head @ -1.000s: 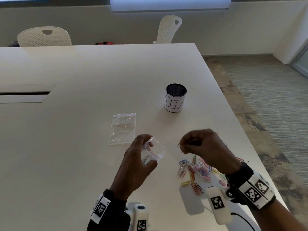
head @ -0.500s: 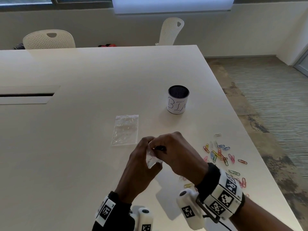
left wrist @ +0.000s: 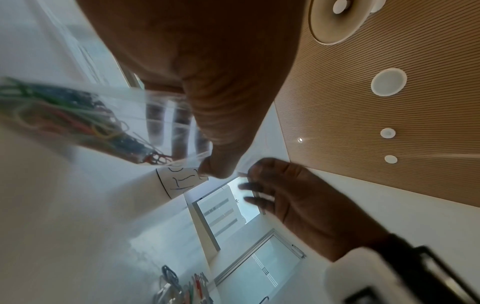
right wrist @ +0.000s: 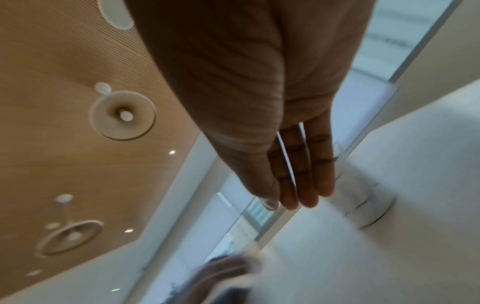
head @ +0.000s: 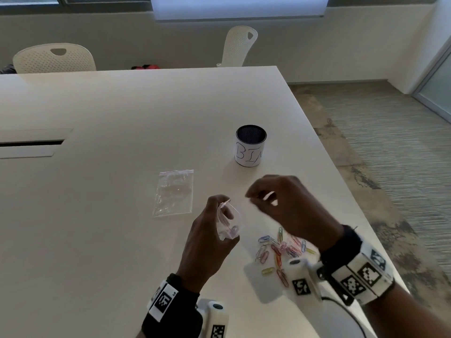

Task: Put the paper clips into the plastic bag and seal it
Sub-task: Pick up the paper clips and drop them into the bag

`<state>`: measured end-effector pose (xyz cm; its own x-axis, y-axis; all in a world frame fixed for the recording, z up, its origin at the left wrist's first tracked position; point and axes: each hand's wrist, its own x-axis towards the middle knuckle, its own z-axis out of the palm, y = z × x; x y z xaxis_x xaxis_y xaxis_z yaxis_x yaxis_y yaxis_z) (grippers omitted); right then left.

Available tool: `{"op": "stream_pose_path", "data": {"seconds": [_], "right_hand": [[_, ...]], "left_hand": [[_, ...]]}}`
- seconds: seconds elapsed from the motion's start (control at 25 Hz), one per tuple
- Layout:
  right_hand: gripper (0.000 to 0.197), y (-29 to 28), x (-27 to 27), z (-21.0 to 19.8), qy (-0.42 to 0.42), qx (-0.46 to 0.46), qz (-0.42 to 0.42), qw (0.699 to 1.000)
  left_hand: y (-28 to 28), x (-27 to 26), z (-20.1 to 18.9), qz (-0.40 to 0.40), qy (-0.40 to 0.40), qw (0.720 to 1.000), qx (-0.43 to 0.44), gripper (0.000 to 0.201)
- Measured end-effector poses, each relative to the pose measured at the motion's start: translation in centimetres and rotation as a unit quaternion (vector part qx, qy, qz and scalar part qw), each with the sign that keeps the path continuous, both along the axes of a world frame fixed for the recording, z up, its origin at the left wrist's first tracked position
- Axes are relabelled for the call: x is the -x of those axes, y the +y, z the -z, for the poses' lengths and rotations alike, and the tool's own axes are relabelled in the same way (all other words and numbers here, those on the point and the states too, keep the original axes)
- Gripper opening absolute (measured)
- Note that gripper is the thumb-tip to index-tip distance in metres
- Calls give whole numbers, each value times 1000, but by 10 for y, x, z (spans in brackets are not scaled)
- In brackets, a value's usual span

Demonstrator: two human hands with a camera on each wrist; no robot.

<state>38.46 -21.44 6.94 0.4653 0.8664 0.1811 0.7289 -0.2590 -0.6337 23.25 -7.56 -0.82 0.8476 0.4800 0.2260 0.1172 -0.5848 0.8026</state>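
1. Two hands work above the tabletop [head: 102, 215]: the left hand [head: 207, 242] pinches the bag [head: 230, 228] by its mouth, thumb and fingers [left wrist: 221, 164] curled on the rim, while the right hand [head: 290, 206] hangs just beside it with fingers [right wrist: 298, 185] nearly straight, close together, holding nothing I can see.
2. Half a second ago the right hand was pressed against the bag's mouth; now it has drawn back to the right and is empty, so by my judgement another clip has just gone in.
3. Some clips already lie in the bag's bottom, a tangled, many-coloured bunch in the left wrist view.
4. Many more clips [head: 280, 250] lie loose in a scatter on the tabletop, near the right wrist, so the filling is only partly done and the sealing is not yet due.
5. Bag: thin, clear, crinkly film with a pink-edged zip strip; it sags under its load and will fold shut if the mouth is let go.
6. Clips: small bent-wire loops with glossy coloured coating, light and prone to hooking each other.
7. Farther out lie a second flat clear bag [head: 174, 191] and a round mesh cup [head: 251, 145] wrapped in lettered paper.
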Motion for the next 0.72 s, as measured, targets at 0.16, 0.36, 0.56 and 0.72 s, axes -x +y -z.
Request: {"op": "stream_pose_path", "data": {"seconds": [0.16, 0.36, 0.56, 0.72], "right_hand": [[24, -45, -75, 35, -64, 136, 144, 978], [57, -68, -101, 63, -38, 315, 116, 941], [60, -78, -79, 58, -32, 328, 71, 941], [73, -78, -56, 57, -18, 294, 65, 953]], "left_hand": [[-3, -3, 1, 20, 1, 1000, -4, 65], [-3, -5, 2, 42, 7, 999, -6, 64], [0, -5, 1, 51, 10, 999, -4, 61], [-1, -5, 1, 55, 11, 998, -6, 61]]}}
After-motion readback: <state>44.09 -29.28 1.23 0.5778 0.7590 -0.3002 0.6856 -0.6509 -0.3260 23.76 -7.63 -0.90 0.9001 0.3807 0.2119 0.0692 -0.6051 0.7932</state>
